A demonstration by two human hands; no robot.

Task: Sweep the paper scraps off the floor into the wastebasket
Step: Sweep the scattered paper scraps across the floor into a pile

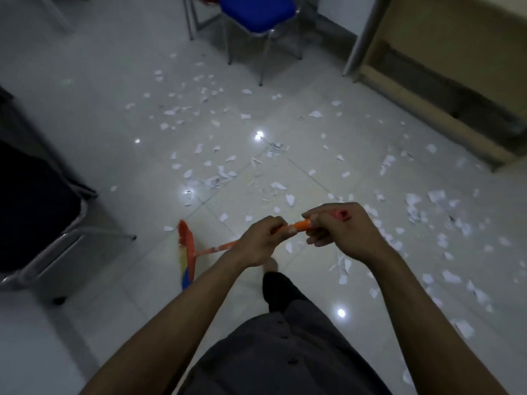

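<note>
Floor (94, 115) of glossy white tile fills the view, with lamp glare spots on it. Beige desk (445, 52) sits upper right, a grey metal leg at its corner reaching the tile. Black chair (34, 206) with a metal frame is at the left edge. Dark shirt (285, 360) and one dark trouser leg are bottom centre, both bare forearms reaching forward. Blue chair (256, 12) on thin metal legs stands top centre. Paper scraps (315, 114), white and torn, are scattered over the tile from near the blue chair to the right edge, thick at right, thin at left; some lie just beyond the hands. Broom (216, 248) has an orange handle slanting from the hands down-left to the head, which is on the floor left of the leg and near the black chair's frame. The head is orange on top, with yellow and blue bristles below and one scrap just beside it. Both hands are clamped on the handle, close but apart. Left hand (261, 242) wraps it lower, fingers curled round. Right hand (345, 232) grips the top end, a red cap (340, 214) poking out by its knuckles. A short orange stretch shows between the hands. Foot (271, 263) is under the left wrist, blurred.
</note>
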